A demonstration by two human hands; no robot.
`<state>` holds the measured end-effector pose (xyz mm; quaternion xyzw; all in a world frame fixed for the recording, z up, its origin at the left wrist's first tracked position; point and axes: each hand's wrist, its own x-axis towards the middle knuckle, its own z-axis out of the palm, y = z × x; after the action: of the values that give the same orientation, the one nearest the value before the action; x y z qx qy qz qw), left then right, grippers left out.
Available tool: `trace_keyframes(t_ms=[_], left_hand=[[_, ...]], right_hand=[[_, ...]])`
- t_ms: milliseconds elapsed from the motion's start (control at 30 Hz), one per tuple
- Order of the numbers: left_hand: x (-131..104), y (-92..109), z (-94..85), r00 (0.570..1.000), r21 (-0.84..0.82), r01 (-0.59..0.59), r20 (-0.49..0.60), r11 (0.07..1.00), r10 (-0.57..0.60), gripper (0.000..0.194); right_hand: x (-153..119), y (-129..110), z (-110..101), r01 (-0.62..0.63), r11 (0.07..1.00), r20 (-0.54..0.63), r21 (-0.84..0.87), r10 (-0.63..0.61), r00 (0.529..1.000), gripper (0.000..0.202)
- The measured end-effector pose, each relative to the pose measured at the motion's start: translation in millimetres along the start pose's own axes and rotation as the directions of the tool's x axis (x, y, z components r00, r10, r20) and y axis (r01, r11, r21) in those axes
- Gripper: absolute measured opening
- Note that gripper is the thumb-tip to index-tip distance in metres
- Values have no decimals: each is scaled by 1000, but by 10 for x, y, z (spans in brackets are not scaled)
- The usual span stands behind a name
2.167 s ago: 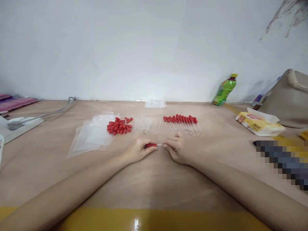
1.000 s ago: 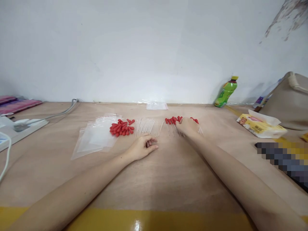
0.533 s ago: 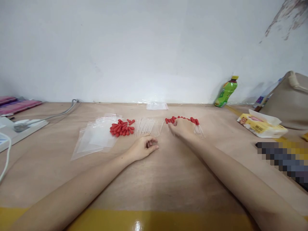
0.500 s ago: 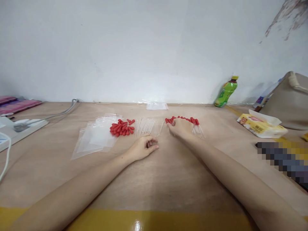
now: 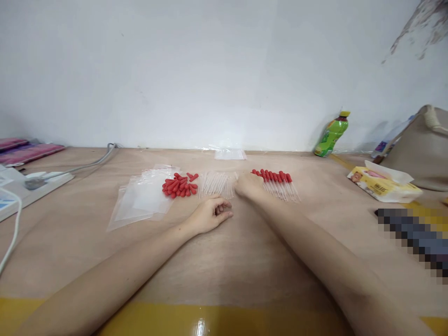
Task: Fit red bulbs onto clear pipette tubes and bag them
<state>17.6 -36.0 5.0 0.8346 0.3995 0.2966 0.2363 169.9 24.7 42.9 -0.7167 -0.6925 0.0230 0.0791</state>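
Observation:
My left hand (image 5: pixel 212 215) rests on the table with its fingers loosely curled, thumb apart, and nothing in it. Just beyond it lies a row of thin clear tubes (image 5: pixel 214 183). At the right end of that row, my right hand (image 5: pixel 249 185) is closed, fingertips down by the tubes; whether one is pinched there is hidden. To its right, clear droppers with red bulbs (image 5: pixel 280 179) lie side by side, partly covered by the hand. A pile of loose red rubber bulbs (image 5: pixel 178 185) sits left of the tubes, overlapping clear zip bags (image 5: pixel 138 200).
Another clear bag (image 5: pixel 230 154) lies against the wall. Toward the right are a green bottle (image 5: pixel 332 135), a yellow tissue pack (image 5: pixel 383 184), a beige bag (image 5: pixel 416 149) and a pixelated dark object (image 5: pixel 413 238). A power strip (image 5: pixel 52 182) with cables lies at left.
My right hand has moved left, from over the red-bulbed droppers to the right end of the clear tubes, uncovering more droppers. The left hand stays in place.

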Motion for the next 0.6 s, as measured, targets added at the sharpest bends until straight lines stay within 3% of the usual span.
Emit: trace_keyframes(t_ms=[100,167,267,367,467,600], left_hand=[[-6,8,-12,1000,8,-13,5,1000,13,20],[-14,18,-8,999,38,-30,-13,999,30,19],[-21,20,15,977,120,-56,-197,991,80,15],[-4,-1,0,910,180,-8,-407,984,82,12],[62,-55,-150,870,253,94,-491,963,44,14],[210,-197,-564,855,340,285,-513,896,-77,23]], right_hand=[[-253,120,-10,94,995,-94,-25,-96,991,30],[-423,264,15,243,968,-191,-63,-251,949,30],[-589,527,128,446,895,-274,-17,-433,859,23],[-634,739,292,547,836,-375,42,-494,784,22],[-626,834,406,596,789,-451,149,-482,751,23],[-623,842,422,628,751,-453,204,-496,741,22]])
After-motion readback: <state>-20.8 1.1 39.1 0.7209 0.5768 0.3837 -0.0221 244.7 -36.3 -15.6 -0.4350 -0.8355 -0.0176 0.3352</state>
